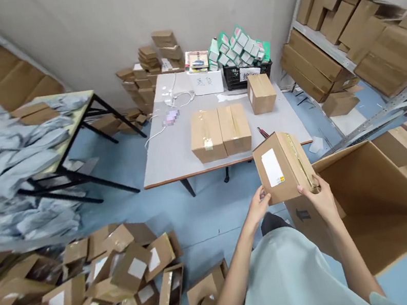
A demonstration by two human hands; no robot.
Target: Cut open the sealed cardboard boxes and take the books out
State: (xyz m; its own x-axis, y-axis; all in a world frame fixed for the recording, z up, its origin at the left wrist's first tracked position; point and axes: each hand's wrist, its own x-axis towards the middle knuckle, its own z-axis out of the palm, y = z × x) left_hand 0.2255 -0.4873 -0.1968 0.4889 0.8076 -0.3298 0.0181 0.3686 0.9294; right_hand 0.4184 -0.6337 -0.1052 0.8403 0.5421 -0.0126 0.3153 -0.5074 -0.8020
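Note:
Both hands hold a taped cardboard box (287, 167) with a white label on its side, up in front of my body at the table's front right corner. My left hand (259, 204) grips its lower left corner, and my right hand (320, 196) its lower right edge. Two taped boxes (206, 136) (235, 129) stand side by side on the grey table (160, 154). Another box (261, 92) stands farther back on the right. A dark red tool (262, 132) lies just behind the held box, partly hidden by it.
A large open carton (383, 200) stands at my right. Many boxes (122, 275) lie on the floor at left. A black crate (247, 75) of green-white boxes is at the table's back. Shelves (326, 43) line the right; a table with grey bags (10, 143) stands left.

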